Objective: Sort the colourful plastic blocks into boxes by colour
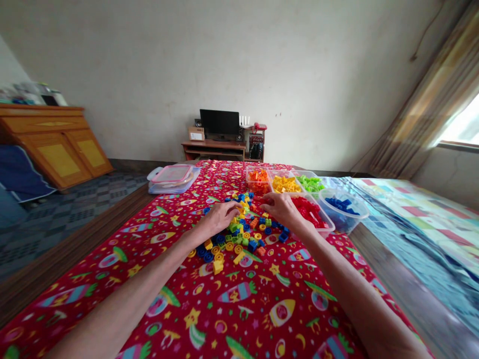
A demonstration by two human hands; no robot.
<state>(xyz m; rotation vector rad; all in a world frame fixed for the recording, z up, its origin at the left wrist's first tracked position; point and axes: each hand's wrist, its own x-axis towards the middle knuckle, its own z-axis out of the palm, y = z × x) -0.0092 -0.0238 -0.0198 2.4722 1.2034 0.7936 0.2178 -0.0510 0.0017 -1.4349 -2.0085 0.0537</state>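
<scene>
A loose pile of toy building blocks [232,238] in blue, yellow, green and orange, with small round wheel-like pieces among them, lies on the red patterned tablecloth [239,319]. At the pile's far left side is my left hand [221,217], its thumb and fingers bent together around a yellow block [235,213]. My right hand [281,207] hovers at the far right of the pile, close to the sorting boxes. Its fingers are curled together, and whatever may be between the fingertips is too small to make out.
Clear boxes hold orange blocks [258,177], yellow blocks [286,184], green blocks [310,184] and red blocks [307,212]. A round tub [348,219] contains blue blocks. Stacked lids [172,174] lie at the far left. Beyond the table stands a monitor [220,122] on a desk.
</scene>
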